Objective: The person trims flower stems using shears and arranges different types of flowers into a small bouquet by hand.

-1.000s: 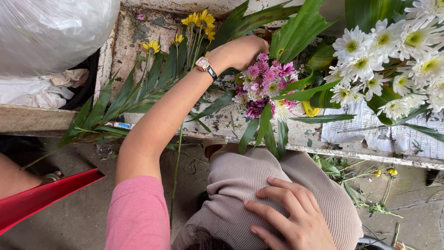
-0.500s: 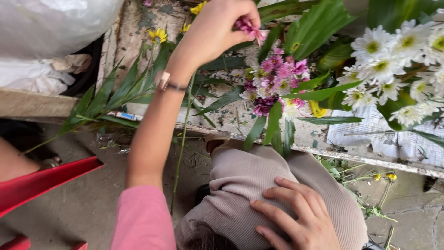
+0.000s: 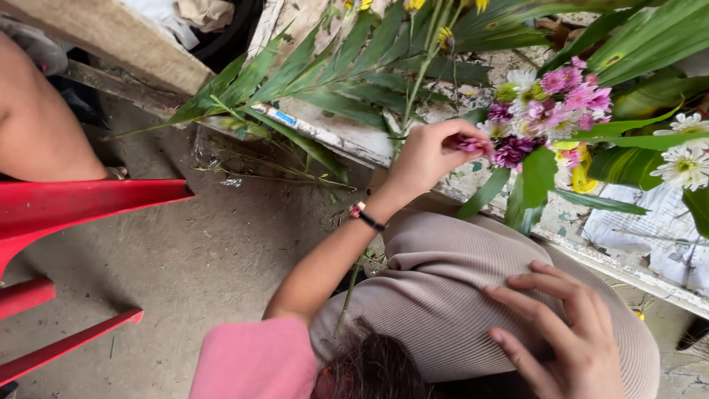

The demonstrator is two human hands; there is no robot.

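Note:
My left hand (image 3: 430,154), with a watch on its wrist, pinches a small purple flower (image 3: 473,144) whose long green stem (image 3: 350,292) hangs down past my forearm. The bloom touches the lower left edge of a pink and purple flower bunch (image 3: 563,87) lying on a worn white table (image 3: 341,136). My right hand (image 3: 563,334) rests flat with spread fingers on my beige-clad knee (image 3: 443,284), holding nothing.
Long green palm leaves (image 3: 332,74) and yellow flowers (image 3: 444,37) lie across the table's left part. White daisies (image 3: 685,157) and newspaper (image 3: 641,230) sit at right. A red plastic chair (image 3: 74,207) and another person's leg (image 3: 37,125) are at left, over a concrete floor.
My left hand came down from the far side of the table to the pink bunch, carrying the purple flower. The view swung left and down. My right hand stayed on the knee.

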